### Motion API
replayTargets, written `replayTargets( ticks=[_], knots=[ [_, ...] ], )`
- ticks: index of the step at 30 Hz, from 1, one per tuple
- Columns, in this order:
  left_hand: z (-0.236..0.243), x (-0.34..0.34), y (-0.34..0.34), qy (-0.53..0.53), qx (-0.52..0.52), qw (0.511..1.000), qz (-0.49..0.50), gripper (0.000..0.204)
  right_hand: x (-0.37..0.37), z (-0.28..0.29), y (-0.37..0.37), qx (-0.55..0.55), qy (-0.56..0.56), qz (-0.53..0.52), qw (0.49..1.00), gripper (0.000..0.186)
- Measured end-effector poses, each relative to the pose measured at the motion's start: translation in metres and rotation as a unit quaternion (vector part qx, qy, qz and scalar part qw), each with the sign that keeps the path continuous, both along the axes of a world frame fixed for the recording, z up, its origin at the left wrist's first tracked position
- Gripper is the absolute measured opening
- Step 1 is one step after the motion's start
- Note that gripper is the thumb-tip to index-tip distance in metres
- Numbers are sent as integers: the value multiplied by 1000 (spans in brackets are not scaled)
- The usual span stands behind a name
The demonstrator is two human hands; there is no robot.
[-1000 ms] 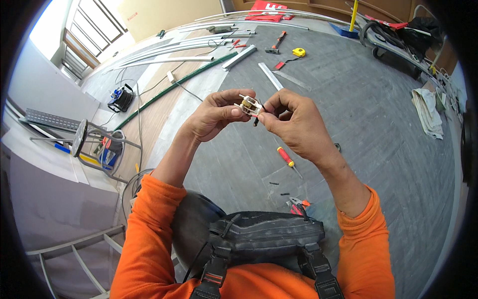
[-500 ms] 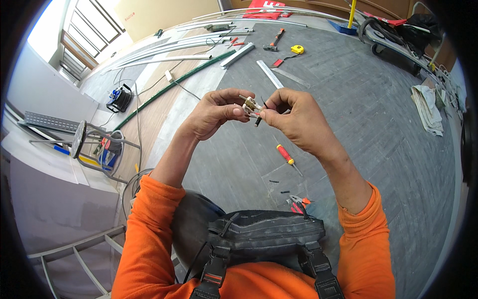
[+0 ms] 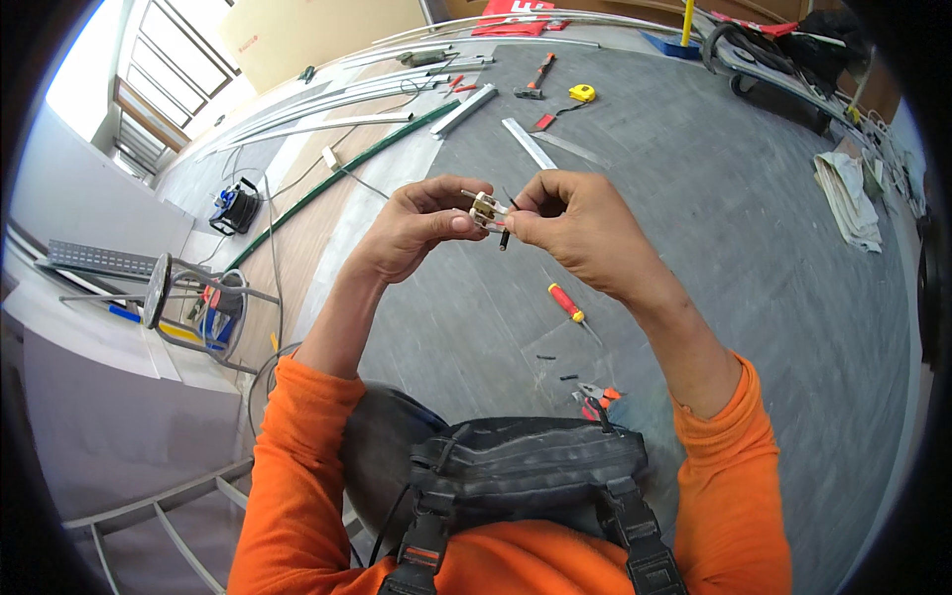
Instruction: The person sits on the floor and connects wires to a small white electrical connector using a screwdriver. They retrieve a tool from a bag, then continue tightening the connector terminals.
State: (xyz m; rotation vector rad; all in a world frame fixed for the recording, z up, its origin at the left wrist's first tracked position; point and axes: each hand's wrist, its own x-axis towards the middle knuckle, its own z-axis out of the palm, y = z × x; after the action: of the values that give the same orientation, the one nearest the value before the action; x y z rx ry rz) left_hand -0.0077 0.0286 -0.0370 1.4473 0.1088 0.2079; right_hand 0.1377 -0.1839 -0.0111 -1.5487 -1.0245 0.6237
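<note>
Off-white plastic and brass-toned metal make up the small pronged fitting [image 3: 483,210] between your bare fingers [image 3: 462,225]. Your sleeves [image 3: 309,407] are soft, matt orange cloth; your bag [image 3: 531,451] is dull, dusty black fabric with smooth plastic buckles [image 3: 424,545]. The screwdriver [image 3: 564,299] before you pairs a smooth red-and-yellow plastic handle with a slim metal shaft, against a floor [image 3: 694,159] of matt grey, scuffed, wood-look planks. Metal channels [image 3: 464,111] show a pale, silvery sheen, while the off-white rag [image 3: 846,203] is rumpled, matt cloth.
</note>
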Motion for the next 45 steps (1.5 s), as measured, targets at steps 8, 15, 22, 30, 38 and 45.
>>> replayTargets(
  ticks=[8,15,22,30,38,45],
  knots=[
    [1,-3,4,-4,-7,1000,-16,45,-1,3,-3,-26,-32,28,999,15],
    [2,2,-4,-13,-46,999,-23,45,7,-5,3,32,114,19,993,18],
    [0,1,-2,-23,-37,999,-19,48,8,-11,4,42,64,14,997,21],
    [5,0,-7,-24,-29,999,5,46,6,-14,9,73,26,-61,995,24],
    [13,5,-26,-57,214,966,136,42,6,-28,22,57,-48,-125,989,22],
    [19,8,-40,-97,330,926,155,39,-2,-37,27,55,-40,-135,989,24]
  ],
)
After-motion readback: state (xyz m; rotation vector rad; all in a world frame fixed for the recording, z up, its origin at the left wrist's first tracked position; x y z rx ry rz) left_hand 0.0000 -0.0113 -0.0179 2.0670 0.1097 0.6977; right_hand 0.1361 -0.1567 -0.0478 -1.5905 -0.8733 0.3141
